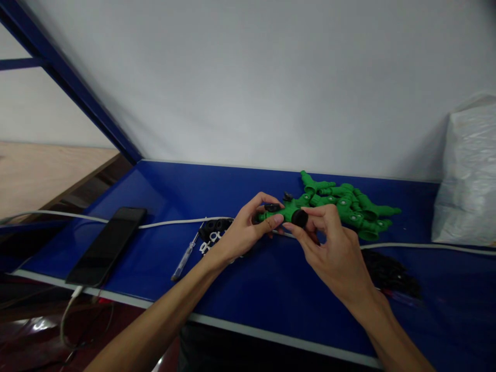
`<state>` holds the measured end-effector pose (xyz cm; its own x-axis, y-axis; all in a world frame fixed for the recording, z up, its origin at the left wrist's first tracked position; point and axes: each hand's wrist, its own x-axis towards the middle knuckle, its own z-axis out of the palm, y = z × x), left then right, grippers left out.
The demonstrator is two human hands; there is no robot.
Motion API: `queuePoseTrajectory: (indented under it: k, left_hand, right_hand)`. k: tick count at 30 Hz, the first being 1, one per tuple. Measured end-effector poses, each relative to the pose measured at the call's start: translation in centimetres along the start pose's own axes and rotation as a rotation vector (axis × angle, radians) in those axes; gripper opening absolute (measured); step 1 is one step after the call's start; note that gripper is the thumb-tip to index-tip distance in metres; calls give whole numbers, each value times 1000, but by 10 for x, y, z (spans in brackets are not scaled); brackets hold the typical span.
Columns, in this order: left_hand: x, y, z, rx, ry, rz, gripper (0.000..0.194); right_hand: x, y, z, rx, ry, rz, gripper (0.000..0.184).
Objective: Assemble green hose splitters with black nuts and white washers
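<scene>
Both my hands are closed on one green plastic Y-shaped hose connector (pixel 288 210), held just above the blue table. My left hand (pixel 253 219) grips its left branch, close to a black lever. At the wide end, my right hand (pixel 325 232) pinches a black ring (pixel 299 218) against the connector. Behind my hands lies a pile of similar green connectors (pixel 349 201). Under my left forearm are black rings (pixel 215 227) and small white clip-like parts (pixel 209 243), partly hidden. A clear-handled screwdriver (pixel 185 261) rests beside them.
A black phone (pixel 106 245) with a white cable lies at the left of the blue table (pixel 240 310). A white cord (pixel 426 247) runs across it. Small black parts (pixel 391 271) are heaped at right, before a white plastic bag (pixel 467 175). A pale wall stands behind.
</scene>
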<state>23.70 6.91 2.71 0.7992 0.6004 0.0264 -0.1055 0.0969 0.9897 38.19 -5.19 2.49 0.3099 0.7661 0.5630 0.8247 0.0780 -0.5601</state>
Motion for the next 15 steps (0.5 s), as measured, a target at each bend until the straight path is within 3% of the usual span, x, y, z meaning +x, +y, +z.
queuePoseTrajectory:
  k: [9, 15]
  left_hand:
    - [0, -3, 0, -83, 10, 72, 28]
    - [-2, 1, 3, -171, 17, 17, 34]
  right_hand:
    - [-1, 2, 2, 86, 9, 51, 26]
    - [3, 4, 2, 165, -19, 63, 26]
